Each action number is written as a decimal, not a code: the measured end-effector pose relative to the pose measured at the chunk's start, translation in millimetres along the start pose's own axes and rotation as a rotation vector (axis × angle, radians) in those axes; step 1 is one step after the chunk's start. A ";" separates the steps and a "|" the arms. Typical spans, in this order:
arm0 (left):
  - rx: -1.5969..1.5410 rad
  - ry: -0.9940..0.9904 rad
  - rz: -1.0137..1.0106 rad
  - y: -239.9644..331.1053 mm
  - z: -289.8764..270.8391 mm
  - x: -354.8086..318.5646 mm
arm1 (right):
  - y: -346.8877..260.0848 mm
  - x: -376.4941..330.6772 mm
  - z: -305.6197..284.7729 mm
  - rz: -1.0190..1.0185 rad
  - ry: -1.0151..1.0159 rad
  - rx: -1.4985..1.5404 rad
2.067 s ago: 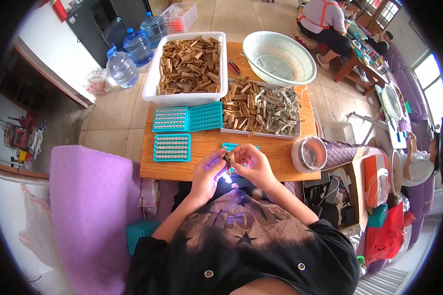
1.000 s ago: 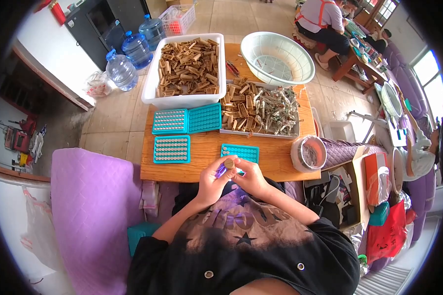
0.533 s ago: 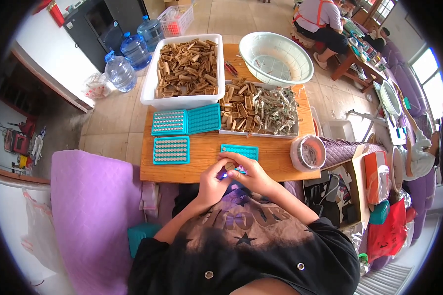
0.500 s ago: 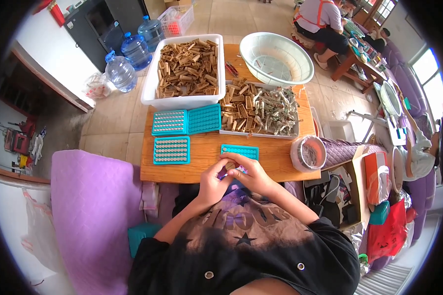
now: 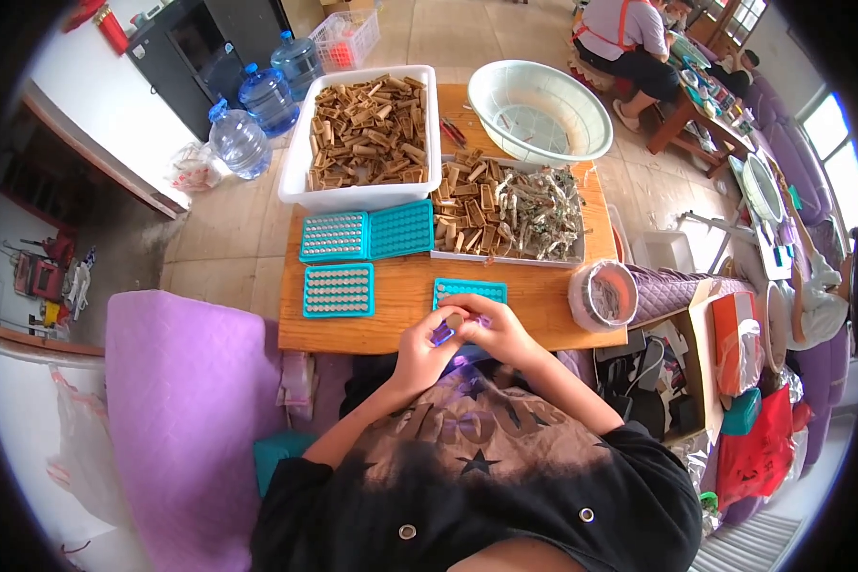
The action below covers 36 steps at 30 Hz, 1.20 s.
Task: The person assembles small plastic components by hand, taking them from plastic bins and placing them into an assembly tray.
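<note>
My left hand (image 5: 418, 351) and my right hand (image 5: 502, 334) meet at the table's near edge, fingers curled together. Between their fingertips is a small brownish piece with a rounded end (image 5: 455, 321), too small to name for certain. Just beyond my hands lies a teal tray (image 5: 486, 292) with rows of holes, partly covered by my fingers. To the left sits a teal tray filled with small round pieces (image 5: 339, 291). Behind it lies an opened teal case (image 5: 400, 229), its left half holding rows of silvery round pieces.
A white tub (image 5: 291, 181) of brown trough-shaped pieces stands at the far left. Beside it are a shallow box (image 5: 582, 250) of brown pieces and crumpled wrappings, a pale green basin (image 5: 553, 105) and a lined bucket (image 5: 586, 310). Another person (image 5: 629, 38) sits at the far right.
My hands stay together, but the fingers have shifted slightly, so the small brownish piece shows more. The whole view has drifted slightly; the trays and tubs look unchanged.
</note>
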<state>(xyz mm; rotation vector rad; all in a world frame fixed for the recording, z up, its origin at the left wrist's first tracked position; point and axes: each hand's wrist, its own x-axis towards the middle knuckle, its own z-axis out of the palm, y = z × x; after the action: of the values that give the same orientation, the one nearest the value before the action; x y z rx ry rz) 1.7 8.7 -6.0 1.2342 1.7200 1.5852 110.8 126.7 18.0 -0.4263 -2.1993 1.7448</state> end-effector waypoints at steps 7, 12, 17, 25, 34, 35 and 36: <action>-1.179 -0.060 -0.347 -7.3 -8.3 0.8 | 6.6 -6.0 -12.9 0.103 -0.079 0.339; -0.736 -0.139 -0.256 1.3 -11.2 -0.4 | 12.3 -18.0 -4.4 -0.001 0.104 0.392; -0.141 -0.153 0.001 27.2 -13.0 -1.3 | -12.4 -18.3 -5.0 -0.204 0.213 0.031; 0.035 -0.130 0.148 35.7 -7.9 0.6 | -16.6 -17.8 6.1 -0.108 0.036 0.213; 0.163 0.099 0.210 19.0 8.0 -11.7 | -14.0 -14.4 25.4 -0.124 0.239 0.045; 0.180 0.118 0.214 19.5 8.4 -11.6 | -16.1 -14.5 24.3 -0.122 0.241 0.046; 0.180 0.116 0.212 19.0 8.9 -12.0 | -18.1 -15.7 23.3 -0.074 0.226 0.065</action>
<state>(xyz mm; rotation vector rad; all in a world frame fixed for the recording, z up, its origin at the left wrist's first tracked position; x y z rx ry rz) 20.1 1.3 7.8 1.4803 1.8915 1.6801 114.7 95.8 29.8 -0.4941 -1.9711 1.6382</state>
